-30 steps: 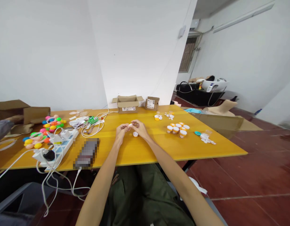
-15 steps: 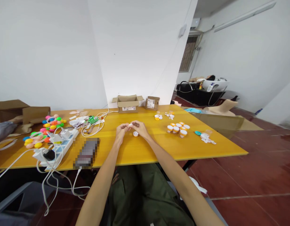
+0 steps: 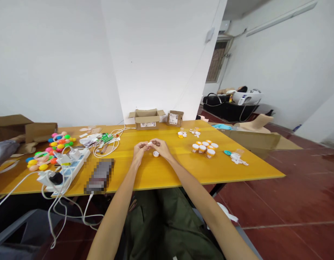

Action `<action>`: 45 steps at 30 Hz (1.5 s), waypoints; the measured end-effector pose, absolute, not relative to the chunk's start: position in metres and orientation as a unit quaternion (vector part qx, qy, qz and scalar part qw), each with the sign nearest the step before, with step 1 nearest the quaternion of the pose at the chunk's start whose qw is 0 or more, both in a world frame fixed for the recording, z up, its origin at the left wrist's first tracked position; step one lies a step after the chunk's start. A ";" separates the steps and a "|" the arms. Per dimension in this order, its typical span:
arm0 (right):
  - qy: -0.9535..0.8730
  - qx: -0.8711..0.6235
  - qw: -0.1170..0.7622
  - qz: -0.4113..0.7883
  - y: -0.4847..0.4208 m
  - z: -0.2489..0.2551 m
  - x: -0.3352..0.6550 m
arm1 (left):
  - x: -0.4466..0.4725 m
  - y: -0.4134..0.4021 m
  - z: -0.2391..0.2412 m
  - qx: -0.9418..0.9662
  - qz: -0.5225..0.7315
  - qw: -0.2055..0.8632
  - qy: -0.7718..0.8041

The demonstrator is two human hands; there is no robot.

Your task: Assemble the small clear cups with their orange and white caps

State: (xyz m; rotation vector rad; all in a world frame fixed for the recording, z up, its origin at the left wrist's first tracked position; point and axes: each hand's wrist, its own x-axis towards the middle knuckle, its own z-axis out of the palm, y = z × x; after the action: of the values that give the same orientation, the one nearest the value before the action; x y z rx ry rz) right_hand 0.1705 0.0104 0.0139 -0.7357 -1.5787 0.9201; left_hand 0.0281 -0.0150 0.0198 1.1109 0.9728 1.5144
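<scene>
My left hand and my right hand meet above the middle of the yellow table. Their fingertips pinch a small white piece between them. Just below the hands a small orange and white cap lies on the table. To the right stands a cluster of small orange and white containers.
A white power strip with plugs and cables, a blurred dark device and colourful plastic balls lie at the left. Two small cardboard boxes stand at the back edge. Small white parts lie near the right edge. A person's sleeve shows at the far left.
</scene>
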 end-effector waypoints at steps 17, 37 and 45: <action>-0.663 -0.313 0.544 0.408 0.015 0.012 0.173 | 0.031 -0.014 0.018 0.487 0.629 0.451 0.404; -0.656 -0.315 0.544 0.417 0.015 0.012 0.174 | 0.028 -0.010 0.015 0.516 0.622 0.417 0.417; -0.673 -0.304 0.532 0.414 0.016 0.012 0.176 | 0.030 -0.014 0.018 0.525 0.620 0.417 0.408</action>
State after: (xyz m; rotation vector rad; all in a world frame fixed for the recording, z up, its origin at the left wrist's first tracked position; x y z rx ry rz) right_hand 0.1756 0.0158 0.0120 -0.7258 -1.6058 0.9879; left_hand 0.0298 -0.0143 0.0184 1.3184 1.0244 1.5555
